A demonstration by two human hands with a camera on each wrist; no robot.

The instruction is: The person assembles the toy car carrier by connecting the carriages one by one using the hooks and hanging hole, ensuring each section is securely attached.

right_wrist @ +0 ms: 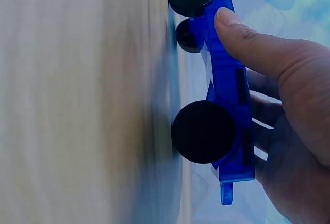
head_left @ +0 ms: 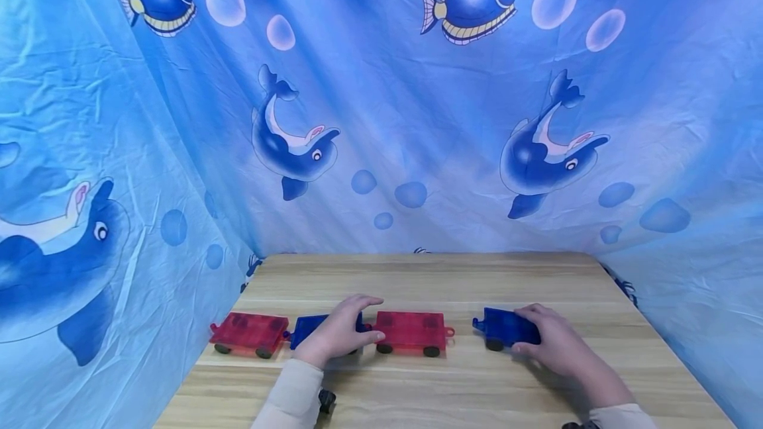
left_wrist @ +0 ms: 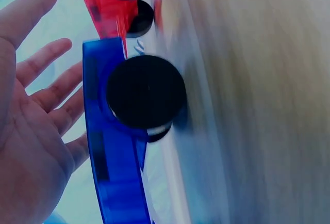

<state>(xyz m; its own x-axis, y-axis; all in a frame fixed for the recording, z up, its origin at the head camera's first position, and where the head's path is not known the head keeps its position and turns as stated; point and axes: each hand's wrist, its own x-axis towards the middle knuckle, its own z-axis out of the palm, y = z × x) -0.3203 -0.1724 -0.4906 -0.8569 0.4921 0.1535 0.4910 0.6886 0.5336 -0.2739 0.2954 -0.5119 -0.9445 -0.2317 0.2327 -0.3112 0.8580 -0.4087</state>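
A red toy train car (head_left: 250, 332), a blue car (head_left: 305, 328) and a second red car (head_left: 411, 331) stand in a row on the table, on black wheels. My left hand (head_left: 341, 334) hovers over the blue car, its thumb and fingers spread apart and partly covering it. In the left wrist view, the palm and fingers lie behind that blue car without gripping it. Farther right, my right hand (head_left: 557, 346) holds another blue car (head_left: 509, 328) between thumb and fingers. A gap separates this car's left hook from the ring on the second red car.
The wooden table (head_left: 429, 389) carries the cars. Blue curtains with dolphins and fish hang behind it and at both sides. A dark device (head_left: 326, 400) sits at my left wrist.
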